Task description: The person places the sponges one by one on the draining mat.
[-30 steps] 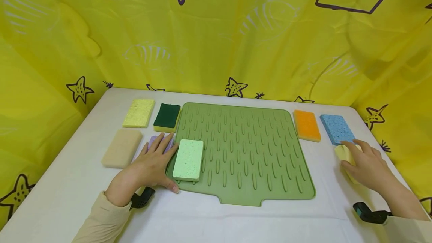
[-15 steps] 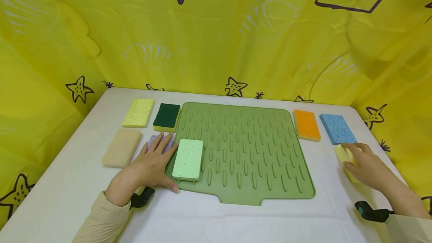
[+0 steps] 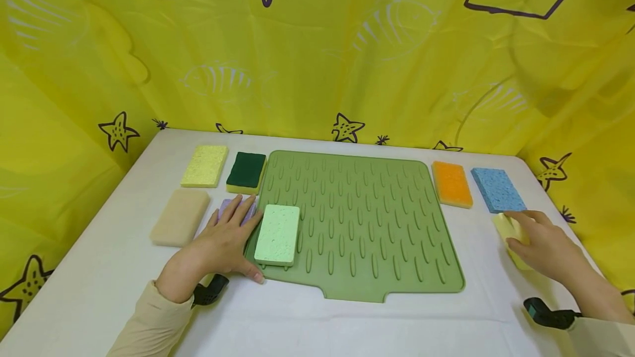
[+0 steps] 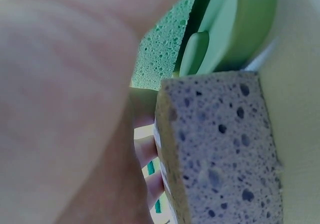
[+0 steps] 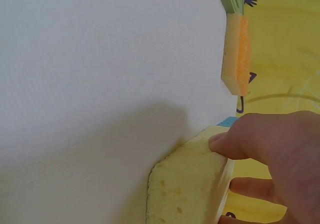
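My left hand (image 3: 223,244) rests with fingers spread on a purple sponge (image 4: 220,144), covering most of it in the head view. A light green sponge (image 3: 278,233) lies just right of that hand, on the lower left corner of a green ridged drying mat (image 3: 367,230). On the right side of the table, my right hand (image 3: 550,247) holds a pale yellow sponge (image 5: 185,189) between thumb and fingers. Part of this sponge is hidden under the hand. Right behind it lies a blue sponge (image 3: 498,189).
Left of the mat are a yellow sponge (image 3: 204,166), a dark green scrub sponge (image 3: 247,171) and a beige sponge (image 3: 179,218). An orange sponge (image 3: 452,183) sits by the mat's right edge. A yellow patterned curtain (image 3: 307,54) stands behind the white table (image 3: 436,329).
The right hand has shifted slightly to the right, and the pale yellow sponge has straightened and settled flatter below the blue sponge. My left hand stays in place.
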The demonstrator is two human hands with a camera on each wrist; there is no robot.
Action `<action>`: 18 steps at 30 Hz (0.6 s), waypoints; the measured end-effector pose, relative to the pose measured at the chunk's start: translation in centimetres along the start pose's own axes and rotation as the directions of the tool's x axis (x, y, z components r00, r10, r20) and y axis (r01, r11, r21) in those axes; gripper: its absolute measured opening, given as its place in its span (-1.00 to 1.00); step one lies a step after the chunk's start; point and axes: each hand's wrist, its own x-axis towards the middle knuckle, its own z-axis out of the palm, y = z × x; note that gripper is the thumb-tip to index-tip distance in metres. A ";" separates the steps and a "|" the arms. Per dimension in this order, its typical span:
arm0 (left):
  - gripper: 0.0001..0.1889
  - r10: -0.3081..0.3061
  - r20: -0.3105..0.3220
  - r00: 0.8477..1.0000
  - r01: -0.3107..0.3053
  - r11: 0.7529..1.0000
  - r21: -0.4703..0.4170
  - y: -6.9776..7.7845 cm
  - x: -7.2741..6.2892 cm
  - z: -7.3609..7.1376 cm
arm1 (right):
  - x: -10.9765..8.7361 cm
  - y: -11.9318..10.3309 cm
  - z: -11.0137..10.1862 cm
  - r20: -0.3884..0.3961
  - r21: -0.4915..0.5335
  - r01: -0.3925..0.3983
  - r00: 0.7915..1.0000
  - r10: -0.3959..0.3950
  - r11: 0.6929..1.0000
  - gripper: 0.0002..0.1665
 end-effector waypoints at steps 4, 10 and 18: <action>0.43 0.001 -0.003 1.000 -0.001 1.000 0.007 0.0 0.0 0.1 | -0.1 0.0 0.0 -0.021 0.004 -0.001 1.000 0.001 1.000 -0.32; 0.43 -0.001 -0.002 1.000 0.001 1.000 0.008 0.0 0.0 0.0 | -0.1 -0.3 -0.1 -0.092 -0.013 0.002 0.996 -0.003 1.000 -0.33; 0.43 0.003 -0.003 1.000 -0.003 1.000 0.013 0.0 0.0 0.0 | 0.0 -1.1 0.0 -0.169 -0.009 0.007 0.986 -0.008 1.000 -0.35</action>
